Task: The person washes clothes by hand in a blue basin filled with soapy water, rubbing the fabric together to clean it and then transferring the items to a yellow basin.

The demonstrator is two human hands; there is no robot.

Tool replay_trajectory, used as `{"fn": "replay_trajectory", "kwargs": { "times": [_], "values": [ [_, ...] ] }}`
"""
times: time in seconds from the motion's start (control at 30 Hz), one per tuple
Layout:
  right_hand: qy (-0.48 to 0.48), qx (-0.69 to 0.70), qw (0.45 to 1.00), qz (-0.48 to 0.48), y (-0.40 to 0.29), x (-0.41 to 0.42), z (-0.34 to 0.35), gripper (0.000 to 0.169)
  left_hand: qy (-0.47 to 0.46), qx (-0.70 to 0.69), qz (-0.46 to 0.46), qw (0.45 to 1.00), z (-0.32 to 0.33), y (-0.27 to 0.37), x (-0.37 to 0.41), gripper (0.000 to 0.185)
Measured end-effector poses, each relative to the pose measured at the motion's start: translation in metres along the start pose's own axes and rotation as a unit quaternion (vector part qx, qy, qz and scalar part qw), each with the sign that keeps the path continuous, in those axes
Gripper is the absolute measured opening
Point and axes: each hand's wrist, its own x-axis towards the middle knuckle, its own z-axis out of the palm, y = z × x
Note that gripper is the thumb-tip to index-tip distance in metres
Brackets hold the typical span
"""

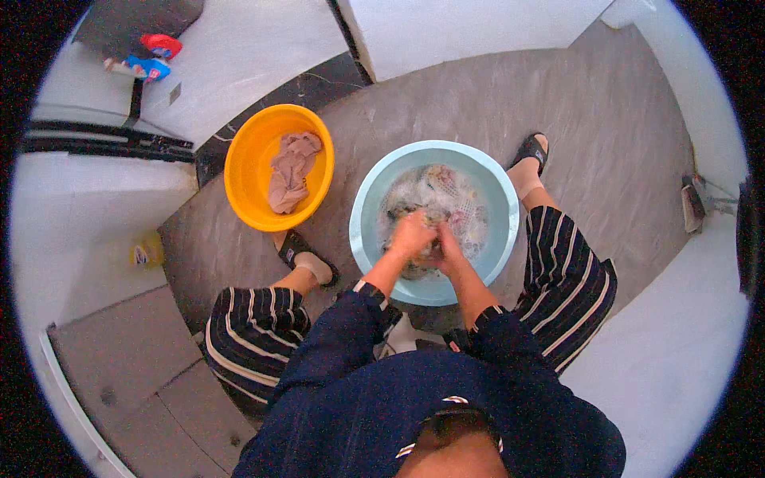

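A light blue plastic basin [363, 239] stands on the floor between my feet, holding sudsy water and wet clothes. Inside it, my left hand [412, 234] is closed on a dark patterned cloth [406, 210]. Pressed close beside it, my right hand [448, 246] grips the same bunched cloth, its fingers partly hidden. Pale mesh-like fabric with pink patches [441, 179] lies in the foam just beyond my hands. To the left, a yellow plastic basin [248, 173] contains a crumpled dusty-pink cloth [291, 170].
Grey floor [609, 119] surrounds the basins. My slippered feet flank the blue basin, the left slipper [296, 251] near the yellow one. White walls [472, 30] enclose the space. A yellow packet [146, 250] is at the left; red and blue packages [152, 67] are at upper left.
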Motion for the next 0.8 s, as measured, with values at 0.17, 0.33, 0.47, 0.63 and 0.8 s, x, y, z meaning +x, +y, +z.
{"fn": "replay_trajectory", "kwargs": {
  "times": [0.17,0.33,0.47,0.63,0.8],
  "values": [
    [-0.185,0.377,0.9,0.119,-0.023,-0.055,-0.005,0.053,-0.041,0.02,0.125,0.991,-0.002,0.088,-0.11,0.048],
    [-0.111,0.311,0.943,-0.044,-0.027,-0.084,0.014,0.049,0.055,0.089,0.105,0.989,-0.033,0.114,-0.117,0.047],
    [-0.132,0.188,0.966,-0.121,-0.03,-0.075,0.02,0.045,0.209,0.007,0.038,0.977,-0.043,0.094,-0.098,0.048],
    [-0.235,0.412,0.881,0.003,-0.036,-0.097,0.016,0.044,0.171,0.039,0.269,0.947,-0.03,0.139,-0.159,0.048],
    [-0.186,0.175,0.96,-0.112,-0.057,-0.108,0.023,0.056,0.228,0.053,0.098,0.967,-0.049,0.129,-0.133,0.048]
  ]
}}
